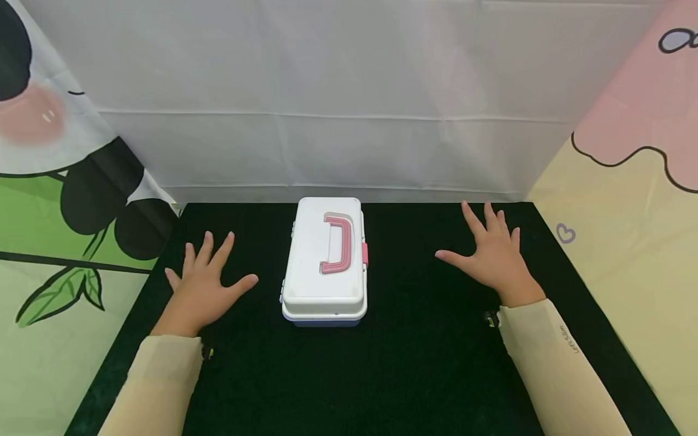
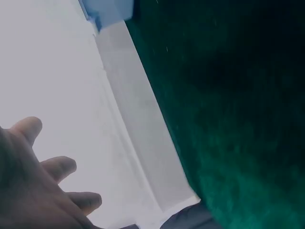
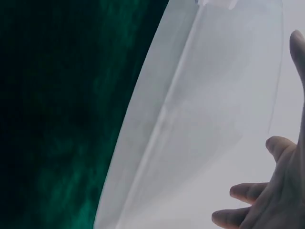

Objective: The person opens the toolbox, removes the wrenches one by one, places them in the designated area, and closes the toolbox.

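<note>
A white lidded storage box (image 1: 305,266) with a blue base stands on the dark green cloth. Its pink carrying handle (image 1: 345,245) lies folded in the lid, and a pink latch (image 1: 365,254) shows on its right side. To the left of the box, my left hand (image 1: 204,290) is held with fingers spread, touching nothing. My right hand (image 1: 493,260) is likewise spread, some way to the right of the box. In the left wrist view a blue corner of the box (image 2: 112,12) shows at the top edge.
The dark green cloth (image 1: 425,375) covers the table. A white curtain (image 1: 349,151) hangs behind its far edge. Printed cloths stand at both sides, a panda and leaves on the left (image 1: 98,194), pink and yellow on the right (image 1: 627,230).
</note>
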Demonstrator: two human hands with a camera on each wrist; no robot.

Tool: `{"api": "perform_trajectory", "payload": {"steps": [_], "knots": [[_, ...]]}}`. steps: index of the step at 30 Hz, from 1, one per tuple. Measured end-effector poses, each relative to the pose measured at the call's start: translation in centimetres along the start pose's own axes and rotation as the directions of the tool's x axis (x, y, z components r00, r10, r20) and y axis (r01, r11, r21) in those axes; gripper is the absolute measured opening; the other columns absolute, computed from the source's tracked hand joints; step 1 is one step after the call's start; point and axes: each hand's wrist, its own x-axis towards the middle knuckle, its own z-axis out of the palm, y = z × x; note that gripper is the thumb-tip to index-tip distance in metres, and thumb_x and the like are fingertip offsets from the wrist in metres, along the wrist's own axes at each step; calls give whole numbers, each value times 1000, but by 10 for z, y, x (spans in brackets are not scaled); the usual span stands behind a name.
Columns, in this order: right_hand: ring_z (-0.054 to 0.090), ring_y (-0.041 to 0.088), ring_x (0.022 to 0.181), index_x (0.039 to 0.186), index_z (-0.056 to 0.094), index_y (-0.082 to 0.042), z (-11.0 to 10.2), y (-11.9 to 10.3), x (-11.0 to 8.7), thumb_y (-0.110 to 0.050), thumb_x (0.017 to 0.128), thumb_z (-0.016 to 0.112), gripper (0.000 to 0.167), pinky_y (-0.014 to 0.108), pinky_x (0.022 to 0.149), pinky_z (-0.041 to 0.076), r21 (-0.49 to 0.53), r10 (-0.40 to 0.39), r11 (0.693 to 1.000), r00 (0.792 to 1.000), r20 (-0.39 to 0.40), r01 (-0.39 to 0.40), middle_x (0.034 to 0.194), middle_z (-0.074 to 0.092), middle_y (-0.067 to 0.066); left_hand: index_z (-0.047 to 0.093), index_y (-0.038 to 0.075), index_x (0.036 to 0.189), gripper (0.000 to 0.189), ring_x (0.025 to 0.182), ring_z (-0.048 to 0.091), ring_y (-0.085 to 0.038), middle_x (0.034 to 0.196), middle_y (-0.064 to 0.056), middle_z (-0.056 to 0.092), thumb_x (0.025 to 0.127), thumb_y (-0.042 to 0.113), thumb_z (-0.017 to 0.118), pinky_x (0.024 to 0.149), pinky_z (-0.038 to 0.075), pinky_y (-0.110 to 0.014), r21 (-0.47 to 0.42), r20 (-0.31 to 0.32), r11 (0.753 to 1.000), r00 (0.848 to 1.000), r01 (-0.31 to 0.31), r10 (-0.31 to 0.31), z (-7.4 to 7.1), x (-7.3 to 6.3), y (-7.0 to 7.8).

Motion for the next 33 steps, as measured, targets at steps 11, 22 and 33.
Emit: {"api": "perform_trajectory", "payload": {"steps": [11, 22, 33], "knots": [[0, 51, 153, 166, -2, -37, 37, -21, 8, -80, 86, 59, 110, 77, 113, 7, 185, 2, 982, 995, 96, -20, 172, -7, 16, -5, 33, 166, 95, 152, -2, -53, 171, -7, -16, 98, 70, 50, 106, 12, -83, -275, 109, 959, 993, 62, -33, 15, -10, 18], [13, 41, 154, 166, 2, -38, 76, -46, 11, -67, 94, 61, 98, 67, 118, 20, 514, 49, 850, 988, 145, -118, 173, 4, 9, 4, 37, 166, 85, 154, 7, -45, 173, -3, -1, 102, 54, 58, 112, 15, -78, -398, 51, 917, 998, -15, 39, 46, -17, 28], [26, 34, 152, 164, 16, -43, 99, -79, 12, -63, 93, 66, 89, 57, 118, 31, 650, 54, 746, 986, 155, -143, 171, 18, 3, 13, 45, 164, 70, 153, 21, -40, 172, -3, 11, 107, 44, 53, 117, 25, -66, -681, 48, 732, 997, -7, 55, 78, -34, 50]]}}
